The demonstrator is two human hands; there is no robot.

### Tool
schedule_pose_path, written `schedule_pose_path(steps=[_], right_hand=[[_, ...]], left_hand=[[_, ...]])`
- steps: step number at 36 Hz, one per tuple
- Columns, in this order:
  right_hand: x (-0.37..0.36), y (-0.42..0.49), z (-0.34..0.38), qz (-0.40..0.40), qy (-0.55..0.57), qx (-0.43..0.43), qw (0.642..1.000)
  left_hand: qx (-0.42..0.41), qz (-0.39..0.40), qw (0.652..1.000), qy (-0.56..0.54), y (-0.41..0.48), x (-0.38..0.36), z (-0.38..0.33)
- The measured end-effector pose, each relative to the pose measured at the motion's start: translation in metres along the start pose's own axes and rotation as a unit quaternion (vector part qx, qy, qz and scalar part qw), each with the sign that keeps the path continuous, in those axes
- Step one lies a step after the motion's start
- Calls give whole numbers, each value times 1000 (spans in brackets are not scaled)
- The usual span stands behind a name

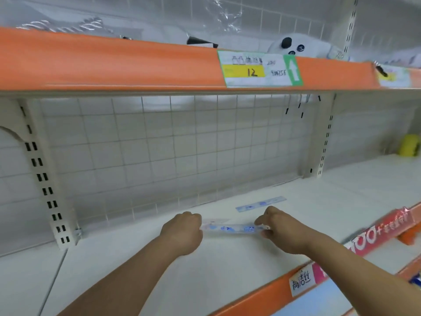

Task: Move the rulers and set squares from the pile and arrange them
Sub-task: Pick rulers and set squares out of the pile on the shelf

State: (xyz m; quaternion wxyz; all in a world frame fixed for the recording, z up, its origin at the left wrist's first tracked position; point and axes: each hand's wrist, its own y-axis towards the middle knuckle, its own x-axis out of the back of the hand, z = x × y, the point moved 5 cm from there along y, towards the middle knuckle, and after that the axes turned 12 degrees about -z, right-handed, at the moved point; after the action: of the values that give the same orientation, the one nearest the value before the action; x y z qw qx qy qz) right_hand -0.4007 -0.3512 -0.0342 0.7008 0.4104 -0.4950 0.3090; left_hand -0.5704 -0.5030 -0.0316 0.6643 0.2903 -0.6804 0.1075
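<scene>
Head view, lower centre of the frame: a clear-wrapped ruler [232,229] sits just above the white shelf [136,258], its long axis running left to right. Each end is held, with the left hand [182,233] curled round one and the right hand [280,231] pinching the other. A second ruler [260,204] lies flat just behind, nearer the right hand and roughly parallel, so placing probably means lining up with it.

Ruler [230,229] ends hidden under left hand [182,233], right hand [280,229]; price label [257,69] print blurred; yellow item [410,145] apparently cropped.
</scene>
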Motion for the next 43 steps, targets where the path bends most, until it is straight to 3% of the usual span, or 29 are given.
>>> schedule_pose_path(steps=[8,22,43], right_hand=[[-4,33,-58,-7,13,28,1000],[-4,80,-154,51,50,155,985],[-42,133,-171,46,82,199,976]], left_hand=[[33,-9,999,11,35,-10,-32],[175,-3,984,35,57,-42,-124],[247,20,966,69,61,-57,-148]])
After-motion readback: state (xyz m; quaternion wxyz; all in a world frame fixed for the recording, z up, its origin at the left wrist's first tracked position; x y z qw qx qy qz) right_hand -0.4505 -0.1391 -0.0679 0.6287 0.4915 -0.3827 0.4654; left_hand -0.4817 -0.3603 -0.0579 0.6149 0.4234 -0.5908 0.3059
